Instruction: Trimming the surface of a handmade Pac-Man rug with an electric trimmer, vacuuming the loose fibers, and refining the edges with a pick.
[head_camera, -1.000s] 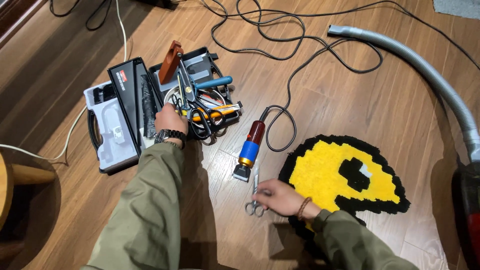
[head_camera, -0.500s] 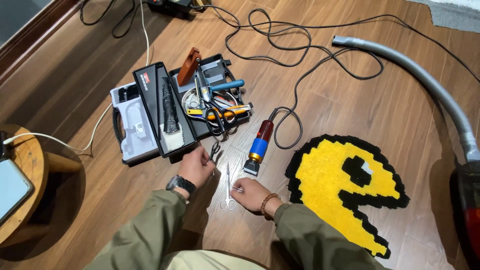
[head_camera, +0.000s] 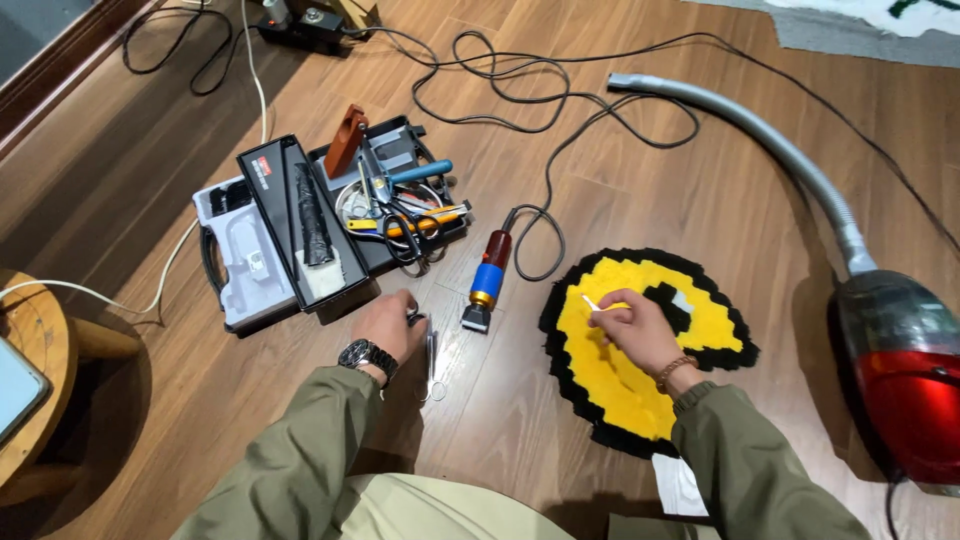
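My right hand (head_camera: 632, 328) hovers over a yellow tufted rug with a black border (head_camera: 610, 385) and pinches a thin white stick (head_camera: 590, 302) that points up and left. My left hand (head_camera: 388, 322) rests on the wooden floor with its fingers curled around a small metal tool (head_camera: 415, 318); I cannot make out what kind. Just right of that hand, small silver scissors (head_camera: 432, 362) lie on the floor, loops toward me. A red, blue and gold electric clipper (head_camera: 487, 280) lies between my two hands, its cord running away from me.
An open black and grey tool case (head_camera: 255, 255) holding scissors and pliers sits beyond my left hand. A red vacuum cleaner (head_camera: 905, 395) with a grey hose (head_camera: 780, 150) stands on the right. Black cables (head_camera: 520, 80) loop across the floor. A wooden stool (head_camera: 45, 400) is at the left.
My right hand moved right from the floor by the scissors onto the yellow rug and now holds the white stick. The silver scissors lie released on the floor. My left hand came down beside them.
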